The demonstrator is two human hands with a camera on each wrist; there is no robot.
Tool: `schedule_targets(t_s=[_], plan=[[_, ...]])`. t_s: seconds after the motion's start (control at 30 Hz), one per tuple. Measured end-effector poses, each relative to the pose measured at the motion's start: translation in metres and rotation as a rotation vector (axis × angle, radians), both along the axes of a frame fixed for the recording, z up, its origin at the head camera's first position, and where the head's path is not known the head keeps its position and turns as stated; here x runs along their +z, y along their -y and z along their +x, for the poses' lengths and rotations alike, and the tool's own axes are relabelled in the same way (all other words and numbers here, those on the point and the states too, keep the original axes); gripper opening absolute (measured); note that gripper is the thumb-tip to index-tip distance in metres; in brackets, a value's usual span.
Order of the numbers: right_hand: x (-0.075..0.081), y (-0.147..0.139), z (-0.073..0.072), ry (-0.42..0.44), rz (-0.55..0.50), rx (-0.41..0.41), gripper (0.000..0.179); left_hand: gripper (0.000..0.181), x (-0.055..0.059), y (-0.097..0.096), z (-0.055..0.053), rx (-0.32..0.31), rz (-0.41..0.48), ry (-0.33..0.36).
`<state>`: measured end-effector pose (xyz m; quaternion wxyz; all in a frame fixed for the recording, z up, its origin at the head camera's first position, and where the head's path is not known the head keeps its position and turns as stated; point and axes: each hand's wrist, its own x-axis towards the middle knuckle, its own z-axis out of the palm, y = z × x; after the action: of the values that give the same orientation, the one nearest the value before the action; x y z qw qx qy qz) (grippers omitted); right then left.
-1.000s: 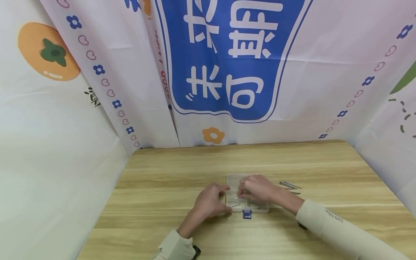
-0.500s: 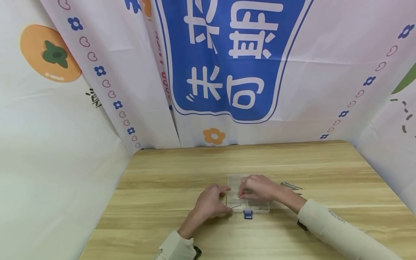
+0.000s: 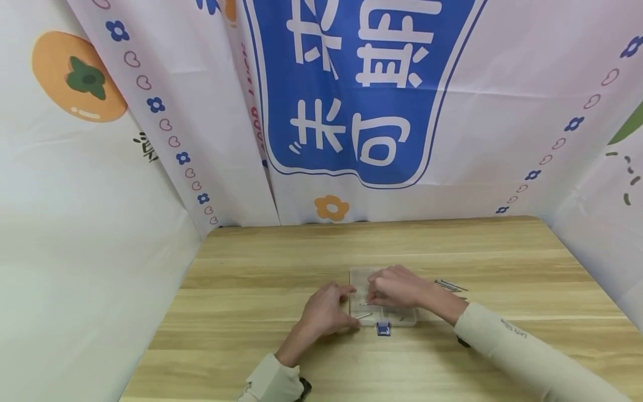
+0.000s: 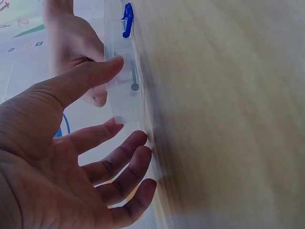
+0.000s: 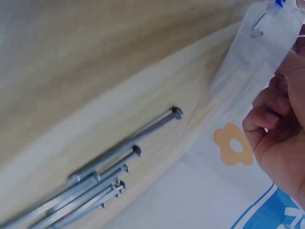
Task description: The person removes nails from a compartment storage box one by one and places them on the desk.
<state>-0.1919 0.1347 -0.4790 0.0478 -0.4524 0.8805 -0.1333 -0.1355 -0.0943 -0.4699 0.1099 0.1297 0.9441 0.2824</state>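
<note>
A clear plastic box (image 3: 358, 276) with a blue latch (image 3: 383, 329) lies on the table, divided into compartments. My left hand (image 3: 326, 310) holds its left end, thumb at the front wall and index finger at the side; the other fingers are spread loosely. Over the box, my right hand (image 3: 397, 286) pinches a thin metal nail (image 3: 364, 304) whose end sticks out to the left. Another nail (image 3: 364, 316) lies in the front left compartment, and its head shows through the wall in the left wrist view. My right hand covers much of the box's back right part.
Several long nails (image 3: 447, 285) lie in a loose bunch on the wooden table (image 3: 251, 279), right of the box. The right wrist view shows their round heads (image 5: 177, 112) close up. A printed cloth (image 3: 477, 139) hangs behind the table and along both sides.
The nail in my right hand has shifted slightly to the left and shows a little more beyond the fingertips. My left hand stays at the box's left end.
</note>
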Motion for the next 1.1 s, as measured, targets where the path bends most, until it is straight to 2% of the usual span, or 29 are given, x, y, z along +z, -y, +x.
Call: schedule_targets(t_s=[0.17, 0.3, 0.63, 0.83, 1.1], plan=[[0.004, 0.003, 0.001, -0.063, 0.087, 0.053, 0.008, 0.077, 0.002, 0.001, 0.000, -0.005, 0.008, 0.005], [0.008, 0.007, 0.003, -0.103, 0.138, 0.061, 0.012, 0.076, 0.003, 0.002, 0.000, -0.002, 0.003, 0.011], [0.013, 0.012, 0.005, -0.024, 0.165, -0.019, 0.019, 0.077, 0.003, 0.004, -0.001, 0.000, 0.012, 0.010], [0.012, 0.015, 0.003, -0.012, 0.177, 0.000, 0.028, 0.077, 0.001, 0.005, -0.001, -0.007, 0.019, 0.011], [0.015, 0.019, 0.001, -0.052, 0.243, 0.049, 0.031, 0.078, 0.000, 0.007, -0.002, -0.017, 0.031, 0.010]])
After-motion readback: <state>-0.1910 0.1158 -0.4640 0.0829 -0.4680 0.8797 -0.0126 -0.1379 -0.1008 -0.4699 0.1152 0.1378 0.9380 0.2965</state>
